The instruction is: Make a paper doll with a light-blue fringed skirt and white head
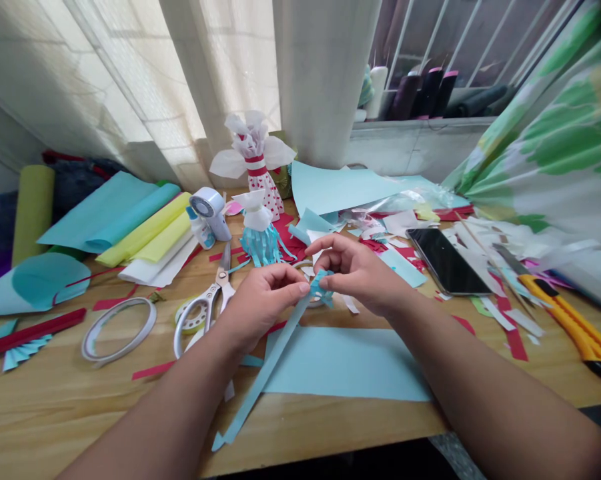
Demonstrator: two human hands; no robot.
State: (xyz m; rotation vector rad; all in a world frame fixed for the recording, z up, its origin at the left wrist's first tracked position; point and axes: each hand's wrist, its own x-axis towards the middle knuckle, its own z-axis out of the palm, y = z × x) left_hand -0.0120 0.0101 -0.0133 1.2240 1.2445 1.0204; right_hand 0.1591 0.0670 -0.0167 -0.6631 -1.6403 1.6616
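Note:
My left hand (263,300) and my right hand (357,273) meet above the middle of the wooden table (55,413). Their fingertips pinch a curled, fringed bit of light blue paper (321,288). A long light blue paper strip (265,370) runs from my left hand's grip down past the table's front edge. Beneath my hands lies a flat light blue paper sheet (345,363). Steel scissors with white handles (211,303) lie just left of my left hand, partly hidden by it.
Two paper dolls (253,167) stand behind my hands, beside a white tape dispenser (211,213). A tape roll (119,330) lies left. Right are a black phone (447,260), paper scraps, and a yellow utility knife (570,327). Rolled coloured paper lies far left; curtains hang behind.

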